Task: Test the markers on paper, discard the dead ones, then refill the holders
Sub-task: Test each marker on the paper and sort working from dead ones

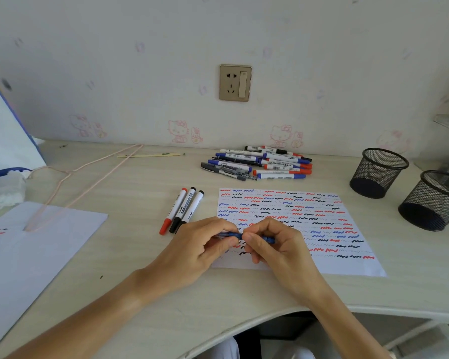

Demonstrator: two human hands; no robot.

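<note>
A blue marker (240, 236) lies level between my two hands, over the near left part of the test paper (322, 218), which is covered with red, blue and black squiggles. My left hand (205, 244) pinches its left end and my right hand (272, 242) grips its right end with the blue cap. Three markers (182, 209), one red-capped and two black-capped, lie side by side left of the paper. A pile of several markers (259, 163) sits behind the paper. Two black mesh holders (379, 172) (436, 200) stand at the right.
A second sheet of paper (36, 244) with a few squiggles lies at the left, with a pink wire hanger (75, 182) resting on it. A white and blue bag (5, 141) stands at the far left. A pencil (151, 155) lies near the wall. The desk's curved front edge (244, 330) is near me.
</note>
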